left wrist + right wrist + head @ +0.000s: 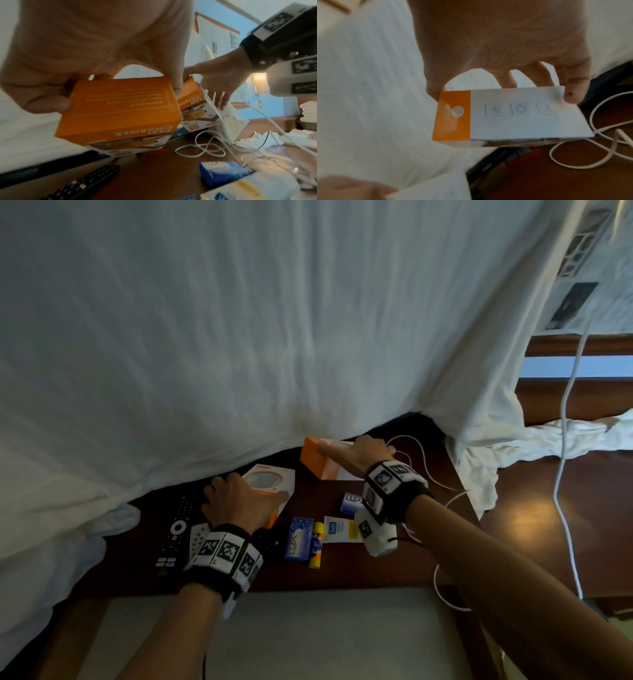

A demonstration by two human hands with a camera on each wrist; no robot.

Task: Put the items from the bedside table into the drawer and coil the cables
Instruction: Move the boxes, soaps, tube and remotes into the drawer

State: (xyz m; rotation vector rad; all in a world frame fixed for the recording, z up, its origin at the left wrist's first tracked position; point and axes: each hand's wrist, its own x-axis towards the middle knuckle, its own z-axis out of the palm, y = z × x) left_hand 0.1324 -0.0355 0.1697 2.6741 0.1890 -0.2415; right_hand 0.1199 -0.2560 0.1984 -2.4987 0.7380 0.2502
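Observation:
On the dark bedside table (342, 573) my left hand (239, 501) grips an orange and white charger box (270, 481) by its sides; the left wrist view shows that box (120, 108) tilted and lifted off the wood. My right hand (356, 453) grips a second orange and white box (318, 460) at the back, which appears as a box (505, 115) raised above the table in the right wrist view. A thin white cable (428, 470) lies loose to the right of it. The open drawer (325, 628) shows a pale bottom below the table's front edge.
A black remote (178, 529), a blue box (299, 537), a yellow glue stick (317, 544), a white packet (339, 529) and a purple soap box (352, 501) lie on the table. White bed sheet (239, 337) overhangs the back. A thick white cord (565, 440) hangs at right.

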